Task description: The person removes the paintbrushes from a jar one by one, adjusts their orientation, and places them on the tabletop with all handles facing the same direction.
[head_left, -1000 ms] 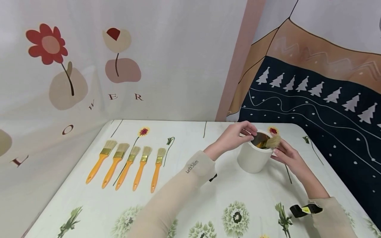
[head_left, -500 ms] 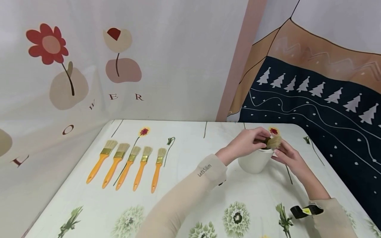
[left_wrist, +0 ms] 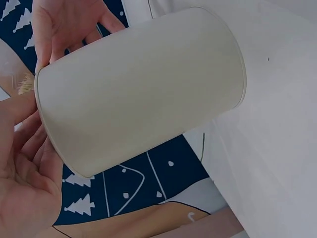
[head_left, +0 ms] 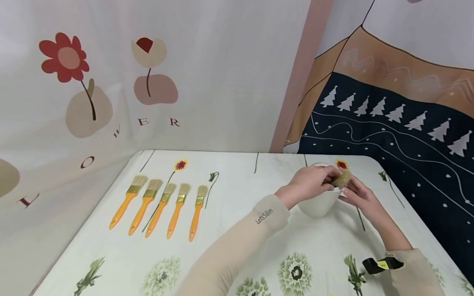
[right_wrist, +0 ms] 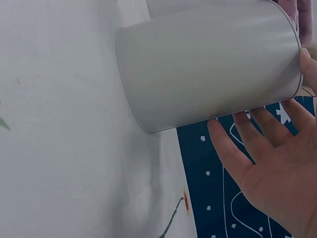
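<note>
A white cylindrical container [head_left: 318, 204] stands upright at the right of the table, its smooth side filling much of the left wrist view. Tan paintbrush bristles [head_left: 342, 178] stick out over its right rim; the brush handle is hidden inside. My left hand [head_left: 312, 181] reaches over the mouth from the left, fingers curled in at the paintbrush just below its bristles. Around the container's right side, my right hand [head_left: 360, 194] steadies it. The right wrist view shows that hand's fingertips [right_wrist: 216, 126] against the wall, with the thumb [right_wrist: 308, 67] up at the rim.
Several orange-handled paintbrushes [head_left: 155, 218] lie in a row on the left of the table, bristles pointing away. A flower-print cloth [head_left: 237, 218] covers the table. Behind stand a pale flower-print curtain [head_left: 229, 82] and a dark tree-pattern cloth [head_left: 392, 131].
My left hand has moved right from the container's left rim, across its mouth, to the paintbrush. The right hand keeps its place at the container, and the brushes in the row stay still.
</note>
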Available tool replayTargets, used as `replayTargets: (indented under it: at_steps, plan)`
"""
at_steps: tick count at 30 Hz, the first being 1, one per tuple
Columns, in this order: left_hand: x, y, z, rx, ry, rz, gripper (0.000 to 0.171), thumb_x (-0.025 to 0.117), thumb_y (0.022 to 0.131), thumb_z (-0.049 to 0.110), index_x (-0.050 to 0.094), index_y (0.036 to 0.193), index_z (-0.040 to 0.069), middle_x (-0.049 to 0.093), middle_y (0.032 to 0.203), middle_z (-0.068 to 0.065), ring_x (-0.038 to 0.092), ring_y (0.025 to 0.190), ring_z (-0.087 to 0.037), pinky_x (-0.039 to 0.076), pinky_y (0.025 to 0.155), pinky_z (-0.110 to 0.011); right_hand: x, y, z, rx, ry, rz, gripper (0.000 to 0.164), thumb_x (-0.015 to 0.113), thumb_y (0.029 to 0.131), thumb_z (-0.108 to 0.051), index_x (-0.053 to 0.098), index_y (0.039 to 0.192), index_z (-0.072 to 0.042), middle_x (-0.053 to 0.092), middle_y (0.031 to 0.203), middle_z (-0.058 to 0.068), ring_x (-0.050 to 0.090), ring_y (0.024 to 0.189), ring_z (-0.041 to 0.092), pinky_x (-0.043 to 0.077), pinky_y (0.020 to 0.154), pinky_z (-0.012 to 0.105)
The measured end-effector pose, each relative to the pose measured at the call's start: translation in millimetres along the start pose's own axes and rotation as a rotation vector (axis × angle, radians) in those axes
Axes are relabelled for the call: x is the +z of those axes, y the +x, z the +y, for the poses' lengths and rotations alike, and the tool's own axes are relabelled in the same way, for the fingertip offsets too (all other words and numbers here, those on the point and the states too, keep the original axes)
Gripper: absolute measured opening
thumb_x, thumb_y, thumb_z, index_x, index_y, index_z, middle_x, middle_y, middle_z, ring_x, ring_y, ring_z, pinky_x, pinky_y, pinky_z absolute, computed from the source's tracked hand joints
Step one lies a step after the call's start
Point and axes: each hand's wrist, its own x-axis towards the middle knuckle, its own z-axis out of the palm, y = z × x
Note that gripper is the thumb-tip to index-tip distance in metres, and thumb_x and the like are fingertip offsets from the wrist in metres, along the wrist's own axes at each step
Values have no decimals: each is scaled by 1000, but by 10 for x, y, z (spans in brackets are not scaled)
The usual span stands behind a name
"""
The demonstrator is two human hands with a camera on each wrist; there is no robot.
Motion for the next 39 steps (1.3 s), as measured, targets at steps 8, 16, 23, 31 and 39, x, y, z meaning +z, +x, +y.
replayTargets:
  at_steps: [8,16,23,31,39]
  plan:
    - [49,11,-9,-18,15,48,37,65,94,42,61,131,38,65,126,22,59,111,5,48,88,-10,-2,6,1,1,22,-3,60,42,107,-10,16,161,-14,41,137,-28,50,118,-18,53,88,10]
    - [92,-10,-10,-10,32,115,27,65,95,41,66,121,34,68,114,21,61,99,6,48,82,-8,-5,10,-6,30,-18,6,60,43,107,-12,16,161,-20,37,149,-15,48,118,-20,53,87,10]
    - [116,-34,-22,-7,25,146,23,64,97,38,66,119,32,68,109,19,60,91,7,46,80,-7,7,5,-14,39,-37,9,60,43,107,-13,16,161,-19,27,162,10,46,118,-22,53,87,9]
    - [118,-75,-63,0,-163,190,20,65,98,28,67,118,25,69,112,13,62,95,6,47,83,-2,11,3,1,12,-14,3,60,42,107,-12,16,161,-14,34,153,-14,46,119,-21,53,87,10]
    - [78,-123,-107,43,-446,262,20,64,98,17,68,117,14,71,117,2,67,97,1,48,79,0,7,2,8,-5,7,-6,60,41,108,-11,13,160,-6,31,158,-10,44,121,-22,53,88,10]
